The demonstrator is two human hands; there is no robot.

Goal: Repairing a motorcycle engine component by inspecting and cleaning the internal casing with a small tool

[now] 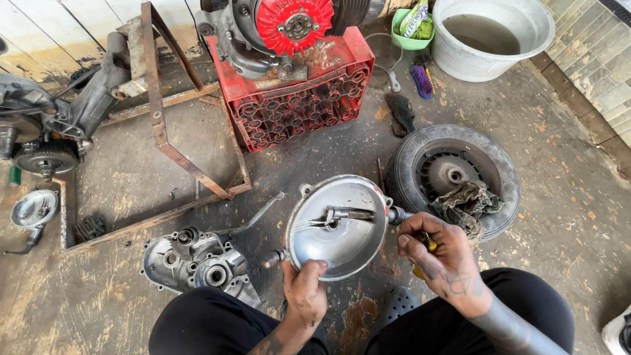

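Stained concrete floor [559, 171] carries scattered engine parts, a red crate [296, 98] and a small wheel [453, 174]. Above it, between the knees, the left hand [305, 289] pinches the lower rim of a round metal cover [338, 227], steadying it tilted upward, while the right hand [440, 256] is closed around a yellow-handled tool [427, 246] at its side fitting.

A small repair workshop for scooters or motorbikes is shown, with the work done on a stained, oil-marked concrete floor [565, 197]. Ahead of the hands, an engine with a red fan [292, 25] is propped on a red plastic crate [296, 105]. A tyre on its wheel [453, 174] lies just beyond the right hand, and an engine casing [197, 260] and a rusty metal frame [161, 125] are seen left of the left hand.
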